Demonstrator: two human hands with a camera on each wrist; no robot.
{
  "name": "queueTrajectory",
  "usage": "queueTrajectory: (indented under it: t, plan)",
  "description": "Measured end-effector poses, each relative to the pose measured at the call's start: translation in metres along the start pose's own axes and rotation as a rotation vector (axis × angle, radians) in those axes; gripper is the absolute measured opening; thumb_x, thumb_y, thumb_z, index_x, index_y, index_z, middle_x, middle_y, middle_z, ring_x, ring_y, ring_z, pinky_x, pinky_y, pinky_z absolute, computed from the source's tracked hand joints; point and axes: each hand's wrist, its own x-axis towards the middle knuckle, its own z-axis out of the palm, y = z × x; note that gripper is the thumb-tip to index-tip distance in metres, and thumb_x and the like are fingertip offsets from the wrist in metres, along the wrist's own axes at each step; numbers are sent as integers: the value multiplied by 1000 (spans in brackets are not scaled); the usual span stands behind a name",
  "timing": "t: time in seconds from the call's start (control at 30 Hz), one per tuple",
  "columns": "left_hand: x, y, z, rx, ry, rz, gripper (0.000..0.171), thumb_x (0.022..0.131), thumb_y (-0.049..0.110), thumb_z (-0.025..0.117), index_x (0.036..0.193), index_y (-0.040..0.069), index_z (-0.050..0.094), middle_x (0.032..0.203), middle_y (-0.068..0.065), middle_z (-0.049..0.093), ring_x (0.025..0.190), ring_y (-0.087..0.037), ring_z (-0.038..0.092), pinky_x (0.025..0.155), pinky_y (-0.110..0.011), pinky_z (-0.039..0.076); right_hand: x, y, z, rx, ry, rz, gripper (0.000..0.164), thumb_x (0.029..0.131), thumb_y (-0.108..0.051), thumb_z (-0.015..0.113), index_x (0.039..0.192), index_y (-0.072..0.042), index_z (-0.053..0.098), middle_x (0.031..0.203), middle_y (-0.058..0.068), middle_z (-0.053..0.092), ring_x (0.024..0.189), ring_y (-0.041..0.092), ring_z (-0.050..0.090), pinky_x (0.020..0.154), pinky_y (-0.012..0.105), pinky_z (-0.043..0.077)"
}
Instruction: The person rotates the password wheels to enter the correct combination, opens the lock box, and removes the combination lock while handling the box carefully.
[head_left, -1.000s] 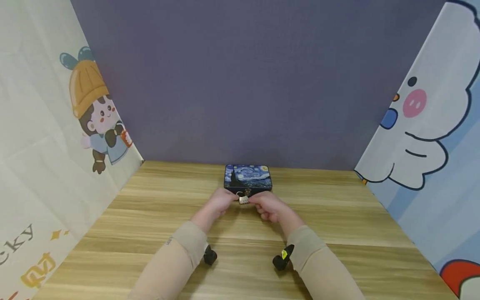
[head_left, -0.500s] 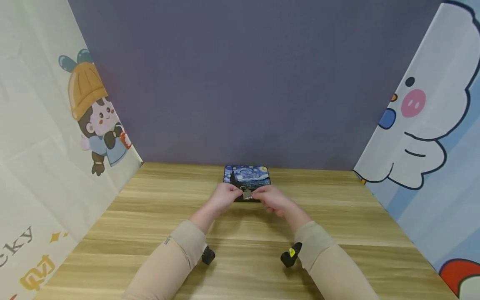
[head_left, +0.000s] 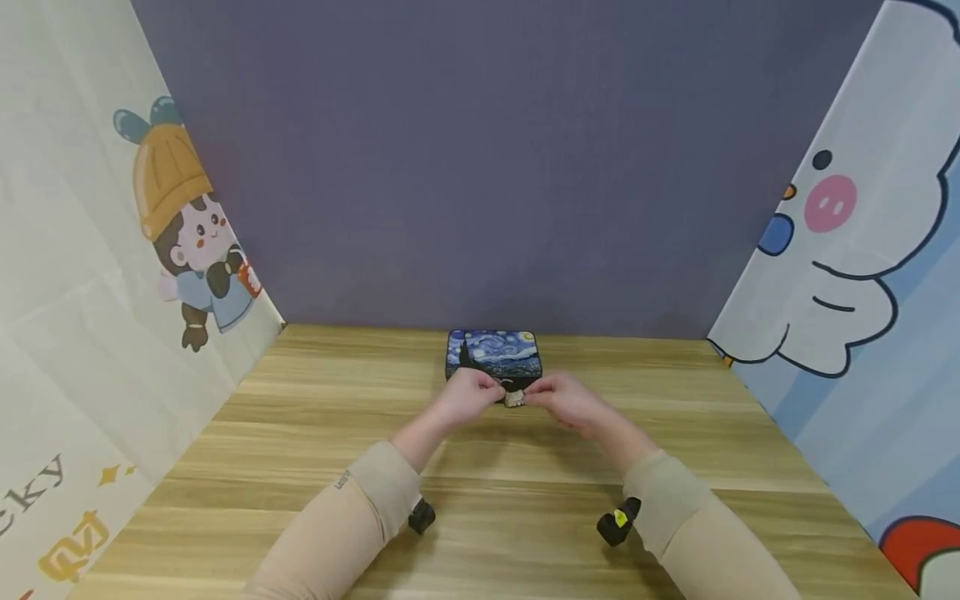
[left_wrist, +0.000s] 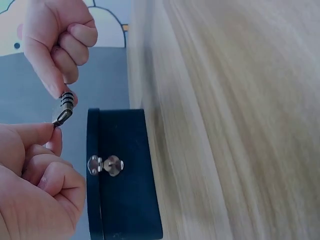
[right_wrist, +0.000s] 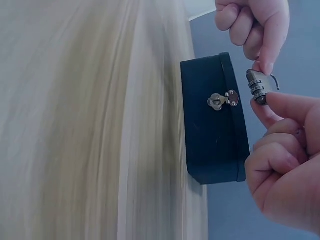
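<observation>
A small combination padlock (head_left: 514,399) is held up between both hands, in front of a tin box (head_left: 495,353) with a starry-night picture on its lid. My left hand (head_left: 467,397) pinches one end of the padlock between thumb and index finger. At the opposite end, by the number dials, my right hand (head_left: 572,403) pinches it the same way. The thin curved shackle (right_wrist: 276,82) sticks out from the body, its hooked end free in the right wrist view. On the box's dark front, a metal clasp (left_wrist: 113,165) carries no lock, and the lid is down.
The box stands on a wood-grain table (head_left: 360,367), close to the grey-purple back panel (head_left: 480,167). Cartoon-printed cloths hang at left (head_left: 75,250) and right (head_left: 862,250). A black wrist device (head_left: 619,522) shows beneath the right sleeve, another (head_left: 422,517) beneath the left.
Both hands have shifted to the right with the padlock, which was raised slightly, then lowered and turned a little between the fingers. The box has stayed in place.
</observation>
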Motion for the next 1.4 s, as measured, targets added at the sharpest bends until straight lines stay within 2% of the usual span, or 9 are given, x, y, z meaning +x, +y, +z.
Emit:
queueTrajectory:
  t: [0.07, 0.17, 0.27, 0.4, 0.57, 0.73, 0.9, 1.2, 1.4]
  plan:
    - [-1, 2, 3, 16, -18, 29, 27, 96, 13, 66, 76, -5, 70, 54, 8, 42, 48, -6, 35, 46, -22, 29, -5, 1, -3, -35, -9, -16, 26, 98, -17, 67, 116, 1, 71, 69, 1, 48, 41, 8, 27, 41, 25, 27]
    - [-3, 5, 7, 55, -45, 40, 27, 97, 13, 67, 76, -2, 70, 55, 7, 43, 48, -7, 35, 46, -22, 29, -11, 2, -7, -79, -27, -13, 26, 98, -18, 67, 116, -1, 73, 77, 9, 57, 42, 8, 27, 42, 25, 27]
    - [-6, 7, 12, 110, -71, 56, 24, 97, 15, 67, 79, 0, 73, 60, 7, 47, 50, -7, 38, 47, -22, 31, -16, 6, -9, -105, -45, -16, 23, 98, -17, 67, 113, -1, 74, 94, 16, 65, 46, 9, 30, 45, 25, 28]
    - [-9, 7, 18, 151, -95, 85, 20, 94, 14, 68, 86, -2, 76, 63, 8, 52, 51, -6, 42, 49, -21, 34, -22, 13, -10, -143, -49, -44, 16, 96, -15, 69, 104, -3, 76, 101, 11, 69, 64, 11, 47, 57, 29, 39]
    - [-13, 7, 24, 154, -151, 106, 21, 94, 11, 67, 82, -6, 73, 52, 10, 40, 46, -5, 33, 45, -20, 27, -29, 20, -9, -211, -71, -122, 12, 93, -12, 72, 98, -2, 76, 101, 6, 72, 92, 19, 62, 81, 38, 50]
    - [-16, 4, 28, 160, -199, 102, 20, 95, 12, 66, 81, -1, 73, 51, 12, 39, 45, -3, 32, 43, -19, 25, -37, 22, -8, -234, -102, -144, 9, 91, -11, 73, 95, -4, 76, 96, 7, 72, 86, 23, 62, 74, 37, 50]
    - [-20, 1, 32, 180, -256, 115, 24, 96, 13, 67, 78, -3, 71, 51, 12, 39, 44, -2, 31, 43, -19, 25, -44, 26, -6, -249, -132, -159, 8, 90, -10, 73, 94, -4, 75, 93, 9, 71, 83, 27, 63, 70, 36, 51]
    - [-23, 0, 35, 202, -290, 122, 23, 95, 9, 68, 75, -2, 69, 54, 10, 44, 47, -4, 35, 44, -19, 29, -47, 33, -1, -272, -161, -190, 5, 89, -8, 73, 93, -5, 75, 86, 9, 70, 69, 17, 56, 56, 26, 44]
    - [-24, -2, 38, 185, -333, 99, 24, 94, 9, 69, 73, -3, 68, 54, 9, 43, 47, -3, 35, 44, -18, 28, -49, 34, -1, -278, -179, -175, 7, 89, -8, 73, 94, -5, 77, 88, 4, 69, 71, 14, 54, 59, 26, 44]
